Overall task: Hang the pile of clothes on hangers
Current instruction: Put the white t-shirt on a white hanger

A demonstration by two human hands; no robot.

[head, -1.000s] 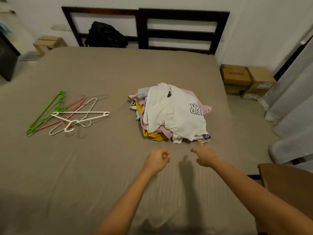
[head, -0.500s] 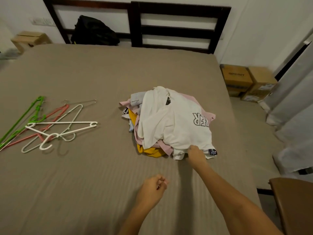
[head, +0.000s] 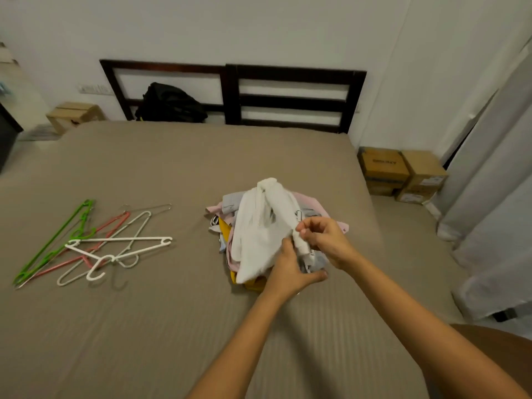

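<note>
Both my arms reach forward over the taupe striped bedsheet (head: 172, 326), forearms converging on the mixed pile of folded clothes (head: 305, 200). My left hand (head: 290, 269) curls around the near edge of the white cotton T-shirt (head: 263, 234) on top of the pile. My right hand (head: 328, 243), just beside it, pinches the bunched white hem between thumb and fingertips. The T-shirt's far end stands peaked above the pile, blurred. Well apart to the left of the pile, the green, pink and white clothes hangers (head: 95, 243) lie tangled flat on the sheet.
</note>
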